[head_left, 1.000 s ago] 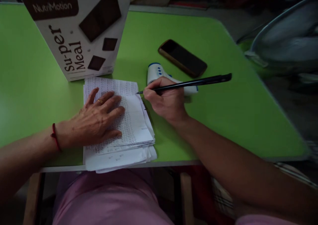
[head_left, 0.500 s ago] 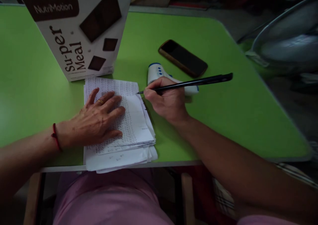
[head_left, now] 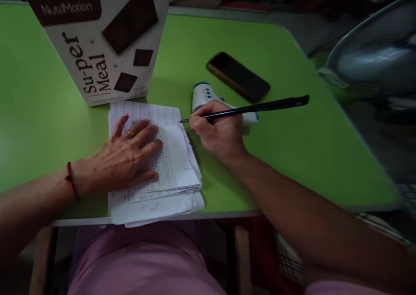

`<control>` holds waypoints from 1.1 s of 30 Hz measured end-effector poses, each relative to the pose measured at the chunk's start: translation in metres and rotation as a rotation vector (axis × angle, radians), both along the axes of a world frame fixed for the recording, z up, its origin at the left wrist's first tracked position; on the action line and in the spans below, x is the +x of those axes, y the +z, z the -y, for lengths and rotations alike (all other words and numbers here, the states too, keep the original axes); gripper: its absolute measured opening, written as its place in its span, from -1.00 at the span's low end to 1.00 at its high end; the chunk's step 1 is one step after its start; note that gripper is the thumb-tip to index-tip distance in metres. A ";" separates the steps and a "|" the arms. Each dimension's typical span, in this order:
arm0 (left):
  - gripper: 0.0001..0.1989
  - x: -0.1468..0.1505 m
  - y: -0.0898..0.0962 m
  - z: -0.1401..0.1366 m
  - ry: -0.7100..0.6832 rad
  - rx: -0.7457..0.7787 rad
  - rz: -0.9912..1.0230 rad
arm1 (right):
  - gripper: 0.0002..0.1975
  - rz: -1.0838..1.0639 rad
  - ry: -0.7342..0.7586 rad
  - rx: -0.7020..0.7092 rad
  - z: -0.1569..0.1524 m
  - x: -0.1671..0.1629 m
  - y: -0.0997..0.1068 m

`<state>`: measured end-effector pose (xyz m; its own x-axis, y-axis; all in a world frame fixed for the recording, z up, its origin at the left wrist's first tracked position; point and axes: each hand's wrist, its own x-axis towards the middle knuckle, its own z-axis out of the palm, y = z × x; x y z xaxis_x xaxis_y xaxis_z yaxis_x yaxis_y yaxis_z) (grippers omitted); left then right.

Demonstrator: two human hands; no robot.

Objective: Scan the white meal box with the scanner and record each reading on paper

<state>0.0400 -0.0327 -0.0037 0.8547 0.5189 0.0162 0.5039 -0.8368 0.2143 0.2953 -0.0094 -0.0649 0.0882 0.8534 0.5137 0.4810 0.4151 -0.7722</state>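
Note:
My left hand (head_left: 130,154) lies flat with spread fingers on a stack of paper sheets (head_left: 175,156) covered in small handwriting. A ring and a red wrist cord show on that arm. In my right hand (head_left: 221,132) a long black pen (head_left: 260,106) is pinched between thumb and fingers, its tip at the right edge of the top sheet. Whether the tip touches the paper, I cannot tell. Just behind the right hand lies a white and blue infrared thermometer (head_left: 203,95), partly covered by the hand and pen.
A tall white NutriMotion box (head_left: 107,43) stands behind the papers. Beyond the thermometer lies a dark phone (head_left: 238,76) in a brown case. The green table (head_left: 312,156) ends at a pale front edge near my body. A large round grey object (head_left: 373,52) is beyond the right edge.
The view has shifted very slightly. The pen's rear end has swung a little outward to the right; both hands keep nearly the same places.

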 end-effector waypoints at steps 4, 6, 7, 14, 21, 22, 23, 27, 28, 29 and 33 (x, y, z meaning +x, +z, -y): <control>-0.51 -0.001 0.001 0.000 -0.003 0.005 -0.006 | -0.85 0.010 0.012 0.012 0.000 0.001 -0.001; -0.51 -0.001 0.001 0.000 -0.001 0.006 -0.012 | -0.85 0.015 0.029 0.011 0.000 0.001 0.000; -0.51 -0.001 0.001 0.000 -0.002 0.007 -0.012 | -0.85 0.017 0.032 0.014 0.000 0.001 0.001; -0.50 0.000 0.001 0.000 -0.006 0.005 -0.017 | -0.88 0.038 0.010 0.021 0.000 0.001 0.003; -0.53 0.000 0.001 0.000 -0.004 0.028 -0.023 | -0.86 0.047 0.011 0.006 -0.001 0.003 -0.001; -0.52 0.000 0.000 0.000 -0.004 0.026 -0.021 | -0.86 0.052 0.011 0.003 0.000 0.003 -0.001; -0.52 0.000 0.000 0.000 -0.003 0.022 -0.018 | -0.86 0.055 0.012 0.000 0.000 0.003 -0.001; -0.52 0.001 0.001 0.000 -0.002 0.019 -0.009 | -0.87 0.050 0.022 -0.005 0.000 0.002 0.000; -0.51 0.001 0.001 0.000 -0.002 0.020 -0.012 | -0.87 0.049 0.019 -0.002 0.000 0.002 0.000; -0.50 0.001 0.001 0.000 -0.003 0.023 -0.015 | -0.88 0.050 0.013 0.000 0.000 0.002 0.000; -0.49 0.001 0.001 0.000 -0.003 0.021 -0.023 | -0.87 0.061 0.008 0.003 0.000 0.002 -0.001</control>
<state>0.0414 -0.0331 -0.0024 0.8567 0.5157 0.0074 0.5056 -0.8426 0.1855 0.2970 -0.0093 -0.0655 0.0493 0.8527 0.5201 0.5239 0.4213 -0.7403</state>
